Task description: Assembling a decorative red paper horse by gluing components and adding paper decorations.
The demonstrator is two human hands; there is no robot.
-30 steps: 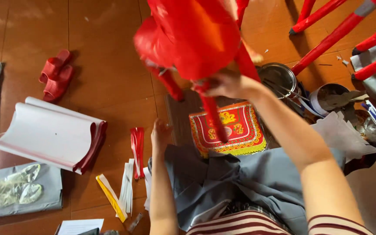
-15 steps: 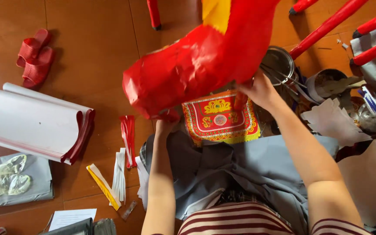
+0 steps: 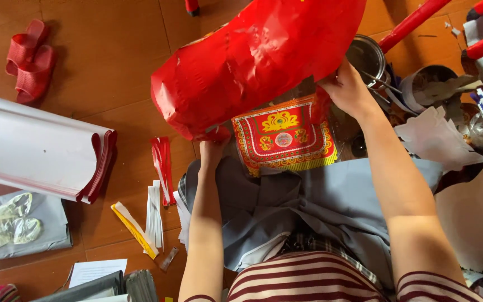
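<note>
Bright even daylight, sharp focus, glare on red foil.

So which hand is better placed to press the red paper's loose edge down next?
Probably the right hand: it grips the red paper at its right edge, in plain view. The left hand sits mostly hidden beneath the paper's lower edge, supporting it.

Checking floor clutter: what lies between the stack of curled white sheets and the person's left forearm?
In the head view, between the white sheets and the left forearm lie red strips, white strips and a yellow strip on the wooden floor.
</note>
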